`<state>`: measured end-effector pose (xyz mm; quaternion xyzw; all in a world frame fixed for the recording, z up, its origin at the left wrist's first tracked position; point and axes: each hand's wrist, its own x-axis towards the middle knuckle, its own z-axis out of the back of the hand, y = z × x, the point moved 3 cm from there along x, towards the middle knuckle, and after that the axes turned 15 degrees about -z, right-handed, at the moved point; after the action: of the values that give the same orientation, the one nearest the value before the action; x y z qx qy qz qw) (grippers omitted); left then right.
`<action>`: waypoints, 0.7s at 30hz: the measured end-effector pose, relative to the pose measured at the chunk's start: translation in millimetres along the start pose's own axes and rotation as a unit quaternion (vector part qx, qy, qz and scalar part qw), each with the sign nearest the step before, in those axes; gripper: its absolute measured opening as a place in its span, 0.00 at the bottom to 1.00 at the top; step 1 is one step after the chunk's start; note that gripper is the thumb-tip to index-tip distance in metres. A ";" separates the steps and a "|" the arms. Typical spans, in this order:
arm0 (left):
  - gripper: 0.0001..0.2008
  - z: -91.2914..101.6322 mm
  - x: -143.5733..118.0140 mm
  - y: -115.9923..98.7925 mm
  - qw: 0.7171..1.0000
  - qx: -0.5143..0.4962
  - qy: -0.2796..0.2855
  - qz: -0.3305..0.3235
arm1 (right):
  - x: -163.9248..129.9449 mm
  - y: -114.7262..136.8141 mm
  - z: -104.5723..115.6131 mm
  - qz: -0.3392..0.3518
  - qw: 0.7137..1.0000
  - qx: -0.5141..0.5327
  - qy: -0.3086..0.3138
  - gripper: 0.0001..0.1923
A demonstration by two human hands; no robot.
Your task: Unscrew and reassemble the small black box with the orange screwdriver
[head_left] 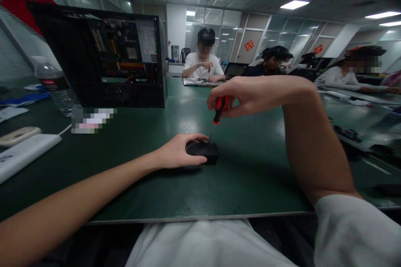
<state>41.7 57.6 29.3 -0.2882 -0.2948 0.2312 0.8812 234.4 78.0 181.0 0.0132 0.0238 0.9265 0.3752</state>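
Observation:
On the green tabletop (pixel 250 179) lies a small black box-shaped part (pixel 212 155), its exact kind unclear. My left hand (pixel 180 151) grips its left end, thumb along the near side and fingers over the far side. Above it, my right hand (pixel 238 96) holds a screwdriver (pixel 221 109) with a red and black handle, fingers wrapped round the grip. The shaft slants down to the left, and its tip meets the top of the black part. Whether a screw sits under the tip is too small to see.
An open computer case (pixel 161 62) stands at the back left, beside a plastic bottle (pixel 58 87). A white power strip (pixel 28 154) lies at the left edge. Across the table a person (pixel 203 64) works with a tool; more people sit to the right.

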 end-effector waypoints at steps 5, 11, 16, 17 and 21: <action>0.28 16.8 -13.5 3.8 0.999 -0.032 0.024 0.023 | -9.2 12.2 5.1 0.041 0.999 0.016 -0.031 0.14; 0.27 14.4 -15.2 8.0 0.999 0.003 0.020 0.032 | -13.4 33.1 0.1 0.047 0.997 -0.021 -0.049 0.12; 0.26 11.6 -13.9 9.2 0.999 -0.028 0.016 0.042 | -15.0 40.4 -3.2 0.036 0.998 -0.037 -0.038 0.11; 0.26 11.6 -13.8 9.1 0.999 -0.031 0.014 0.042 | -15.1 40.7 -3.2 0.034 0.998 -0.038 -0.037 0.10; 0.27 11.8 -13.3 8.6 0.998 -0.035 0.016 0.051 | -14.0 39.4 -2.8 0.027 0.998 -0.037 -0.032 0.09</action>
<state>22.4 60.6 26.4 -0.3375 -0.2730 0.2609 0.8623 217.0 39.8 180.2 0.0296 -0.0231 0.9355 0.3513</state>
